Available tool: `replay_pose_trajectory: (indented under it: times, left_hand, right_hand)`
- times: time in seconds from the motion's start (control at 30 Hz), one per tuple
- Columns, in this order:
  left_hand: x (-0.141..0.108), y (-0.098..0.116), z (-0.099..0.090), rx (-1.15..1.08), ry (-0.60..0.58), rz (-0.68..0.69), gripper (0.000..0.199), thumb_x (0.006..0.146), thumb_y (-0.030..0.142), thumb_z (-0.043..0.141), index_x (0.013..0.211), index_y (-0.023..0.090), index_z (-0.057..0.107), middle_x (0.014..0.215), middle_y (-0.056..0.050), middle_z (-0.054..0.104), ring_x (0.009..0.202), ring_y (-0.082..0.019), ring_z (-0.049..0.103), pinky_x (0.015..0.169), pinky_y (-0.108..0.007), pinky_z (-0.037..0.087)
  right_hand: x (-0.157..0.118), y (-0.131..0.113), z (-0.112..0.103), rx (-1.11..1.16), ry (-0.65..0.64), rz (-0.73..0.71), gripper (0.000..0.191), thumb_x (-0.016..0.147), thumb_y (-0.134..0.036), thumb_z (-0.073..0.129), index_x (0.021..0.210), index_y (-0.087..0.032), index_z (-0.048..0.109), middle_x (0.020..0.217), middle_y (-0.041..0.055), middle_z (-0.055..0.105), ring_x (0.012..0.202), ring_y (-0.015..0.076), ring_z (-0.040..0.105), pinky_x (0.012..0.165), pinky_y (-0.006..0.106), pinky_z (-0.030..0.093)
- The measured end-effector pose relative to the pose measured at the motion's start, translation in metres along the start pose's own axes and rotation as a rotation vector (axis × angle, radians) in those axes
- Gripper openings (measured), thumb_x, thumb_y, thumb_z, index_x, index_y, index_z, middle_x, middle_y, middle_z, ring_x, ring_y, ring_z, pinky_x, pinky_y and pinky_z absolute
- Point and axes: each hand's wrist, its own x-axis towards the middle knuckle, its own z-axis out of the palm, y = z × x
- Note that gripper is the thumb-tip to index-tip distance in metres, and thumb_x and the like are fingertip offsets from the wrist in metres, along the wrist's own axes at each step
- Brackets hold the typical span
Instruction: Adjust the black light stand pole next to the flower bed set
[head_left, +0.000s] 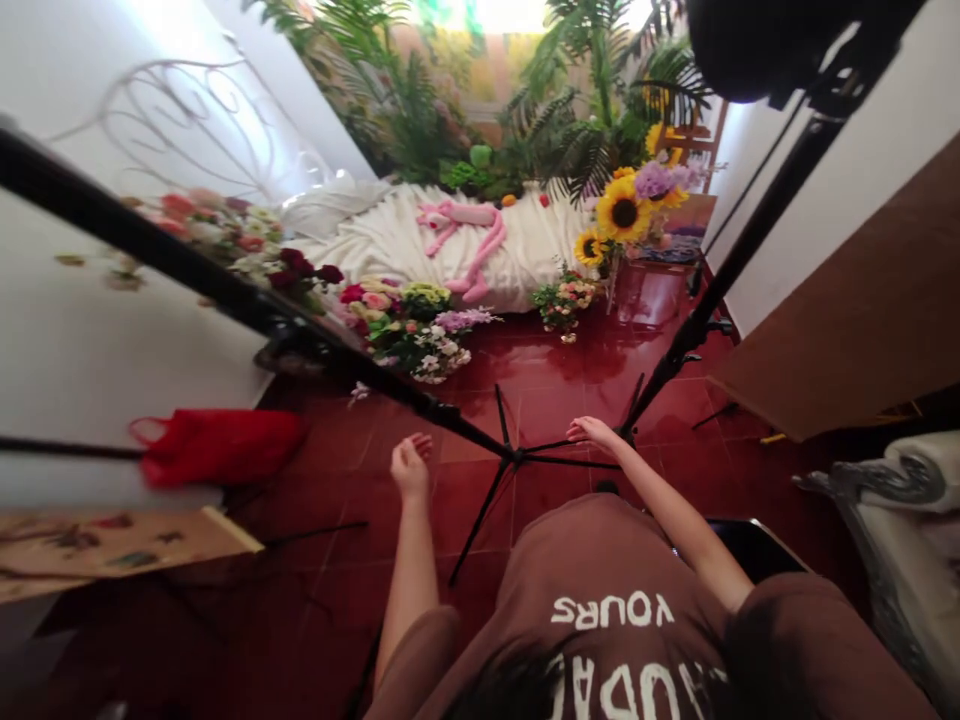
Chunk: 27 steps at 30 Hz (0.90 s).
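My left hand (412,464) is raised over the red tiled floor, left of a black light stand's legs (516,457). Its fingers curl in loosely, and nothing shows in them. Farther right, my right hand (592,432) reaches inward with its fingers stretched out and nothing in its grasp. It appears close to the lower part of a second black stand (679,345); whether it touches the stand I cannot tell. The first stand's long black pole (375,372) slants from the upper left down between my hands.
Ahead lies a white draped cloth (375,225) bearing a pink plush toy (480,240). Artificial flowers (427,335) and sunflowers (624,212) line it, with palm plants (600,90) behind. A red bag (221,447) is at left, a carved chair (915,480) at right.
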Motion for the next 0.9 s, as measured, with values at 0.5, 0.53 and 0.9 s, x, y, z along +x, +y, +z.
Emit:
replay_pose_trajectory:
  times: [0.5, 0.53, 0.9]
  left_hand:
    - [0.026, 0.072, 0.032, -0.304, 0.043, 0.142, 0.067, 0.083, 0.079, 0.032, 0.094, 0.018, 0.057, 0.086, -0.007, 0.063, 0.075, -0.014, 0.06, 0.075, -0.028, 0.05]
    - [0.027, 0.069, 0.034, -0.321, 0.059, 0.135, 0.066, 0.083, 0.078, 0.032, 0.095, 0.018, 0.057, 0.086, -0.007, 0.063, 0.074, -0.014, 0.06, 0.074, -0.027, 0.05]
    - [0.031, 0.058, 0.042, -0.319, 0.178, 0.132, 0.056, 0.085, 0.072, 0.04, 0.088, 0.019, 0.058, 0.085, -0.008, 0.066, 0.074, -0.015, 0.062, 0.073, -0.028, 0.05]
  right_hand:
    - [-0.009, -0.087, 0.216, 0.285, -0.669, 0.295, 0.05, 0.101, -0.047, 0.032, 0.057, -0.022, 0.033, 0.043, -0.0075, 0.033, 0.037, 0.0065, 0.029, 0.038, 0.017, 0.026]
    - [-0.01, -0.087, 0.22, 0.36, -0.679, 0.315, 0.049, 0.1, -0.042, 0.034, 0.056, -0.023, 0.026, 0.041, -0.0086, 0.026, 0.036, 0.0062, 0.023, 0.037, 0.017, 0.022]
    - [-0.001, -0.072, 0.238, 0.093, -0.367, -0.273, 0.037, 0.074, -0.016, 0.056, 0.059, -0.022, 0.023, 0.048, -0.0112, 0.017, 0.045, 0.0061, 0.014, 0.043, 0.019, 0.015]
